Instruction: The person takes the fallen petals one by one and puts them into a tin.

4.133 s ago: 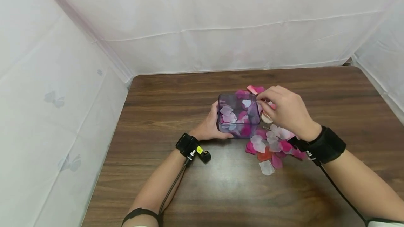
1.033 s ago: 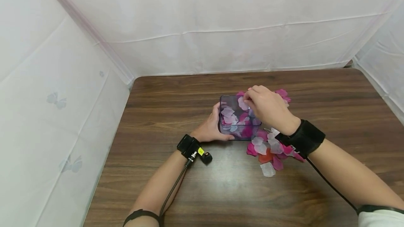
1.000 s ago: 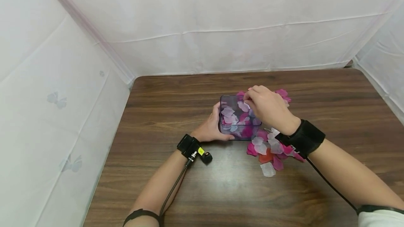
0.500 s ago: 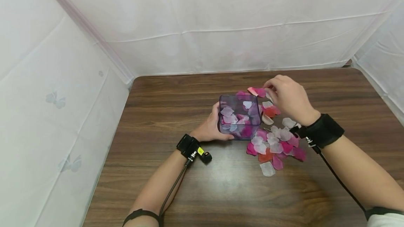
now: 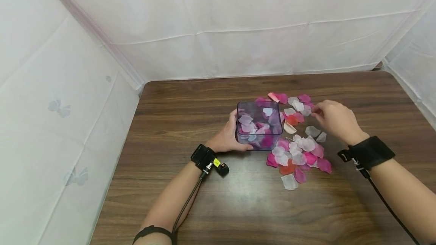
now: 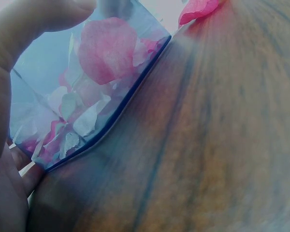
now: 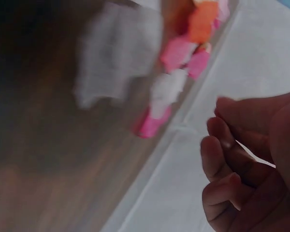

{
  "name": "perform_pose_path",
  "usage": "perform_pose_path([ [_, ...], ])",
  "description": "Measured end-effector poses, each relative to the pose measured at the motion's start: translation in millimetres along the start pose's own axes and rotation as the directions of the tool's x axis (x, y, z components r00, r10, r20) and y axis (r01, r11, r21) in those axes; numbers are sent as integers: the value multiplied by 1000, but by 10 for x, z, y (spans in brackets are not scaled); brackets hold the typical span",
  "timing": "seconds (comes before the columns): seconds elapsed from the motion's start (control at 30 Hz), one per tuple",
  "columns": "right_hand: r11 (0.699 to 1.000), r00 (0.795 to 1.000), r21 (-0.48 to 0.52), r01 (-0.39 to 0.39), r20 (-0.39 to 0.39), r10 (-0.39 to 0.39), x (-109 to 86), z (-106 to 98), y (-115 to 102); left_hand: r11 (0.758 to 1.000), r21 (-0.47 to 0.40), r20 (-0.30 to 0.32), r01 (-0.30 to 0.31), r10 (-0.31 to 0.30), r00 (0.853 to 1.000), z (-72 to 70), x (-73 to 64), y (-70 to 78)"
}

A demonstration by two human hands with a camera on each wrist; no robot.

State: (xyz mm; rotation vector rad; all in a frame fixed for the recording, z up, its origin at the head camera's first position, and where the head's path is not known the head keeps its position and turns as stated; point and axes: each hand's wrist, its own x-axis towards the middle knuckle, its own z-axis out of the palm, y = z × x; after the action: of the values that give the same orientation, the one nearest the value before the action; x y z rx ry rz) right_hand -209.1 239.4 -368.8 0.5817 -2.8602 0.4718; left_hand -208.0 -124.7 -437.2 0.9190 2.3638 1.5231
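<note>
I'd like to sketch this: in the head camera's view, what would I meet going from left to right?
From the left: left wristband, left hand, purple see-through box, cream petal, right hand, right wristband.

A: Box (image 5: 259, 134) colour?
B: Translucent purple, darker along the rim. Petals inside (image 5: 245, 119): pale lilac, pink, magenta.
A: Loose petals (image 5: 299, 158)?
B: White, pink, magenta; also orange-red petals (image 5: 287, 168) and a cream petal (image 5: 289, 128).
A: Tabletop (image 5: 163, 135)?
B: Brown, darker streaked wood grain.
A: Sheeting (image 5: 238, 56)?
B: White; left side bears grey butterfly-like motifs (image 5: 76, 177).
A: Wrist straps (image 5: 372, 151)?
B: Black; yellow label (image 5: 216, 162) by the left strap.
</note>
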Motion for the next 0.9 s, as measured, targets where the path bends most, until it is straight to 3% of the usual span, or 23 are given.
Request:
perform_pose_path([
  [0.2,1000,993,8,23,114,-24,-223,78,74,1000,4,1,-1,1,1000,-5,13,31],
  [0.33,999,990,26,47,136,-50,-288,144,113,1000,9,1,-6,6,1000,-4,19,35],
  [0.53,996,994,33,79,77,-81,-306,211,125,1000,11,-5,-15,15,1000,-3,19,35],
  [0.73,999,997,20,41,58,-42,-284,209,68,999,23,-11,-28,29,1000,1,26,17],
  [0.9,1000,999,20,22,-50,-21,-231,119,-82,1000,12,-10,-15,16,1000,3,-1,9],
])
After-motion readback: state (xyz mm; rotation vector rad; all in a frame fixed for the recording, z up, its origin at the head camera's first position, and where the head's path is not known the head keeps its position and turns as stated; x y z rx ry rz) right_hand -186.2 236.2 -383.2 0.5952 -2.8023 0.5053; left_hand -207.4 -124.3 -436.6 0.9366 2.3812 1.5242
